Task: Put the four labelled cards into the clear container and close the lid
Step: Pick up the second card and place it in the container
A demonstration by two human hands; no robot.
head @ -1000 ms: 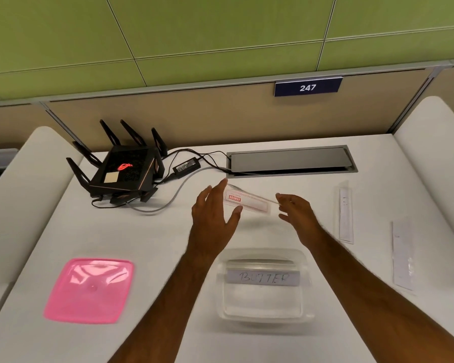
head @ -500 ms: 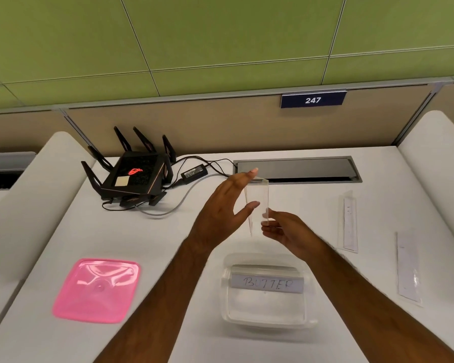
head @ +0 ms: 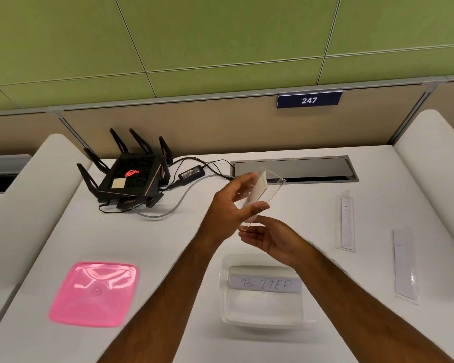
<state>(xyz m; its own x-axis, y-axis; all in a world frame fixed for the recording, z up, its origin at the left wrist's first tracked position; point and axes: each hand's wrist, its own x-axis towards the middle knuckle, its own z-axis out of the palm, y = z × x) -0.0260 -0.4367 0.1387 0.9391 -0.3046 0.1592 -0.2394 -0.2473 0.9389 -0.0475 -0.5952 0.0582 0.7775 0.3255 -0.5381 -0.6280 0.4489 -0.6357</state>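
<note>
**Card held above the container; two cards on the desk**

The clear plastic square container [head: 263, 292] sits lidless on the white desk [head: 168, 239], taken as landmark. One white card in a clear sleeve [head: 264, 284] rests inside it against the far wall; handwriting reads roughly "B…TTER", middle letters unclear.

Above and just behind the container, both hands hold a second clear-sleeved white card [head: 260, 195], tilted steeply, upper end away from the person. Left hand [head: 231, 205]: thumb and fingers pinch the card's middle. Right hand [head: 268, 237]: palm up, fingers loosely curled at the card's lower end; contact cannot be confirmed. Both forearms cross the near desk; the right one passes over the container's right rim.

Right of the container: two more sleeved cards, the nearer strip [head: 347, 221] and the farther strip [head: 405, 265], writing not readable.

Left of the container: translucent pink square lid [head: 93, 293], flat, well apart.

Behind-left: black multi-antenna router [head: 130, 176] with red logo, power brick [head: 192, 174], cables. Behind: grey cable hatch [head: 312, 167]. Blue wall plate [head: 309, 100] reads "247".
</note>
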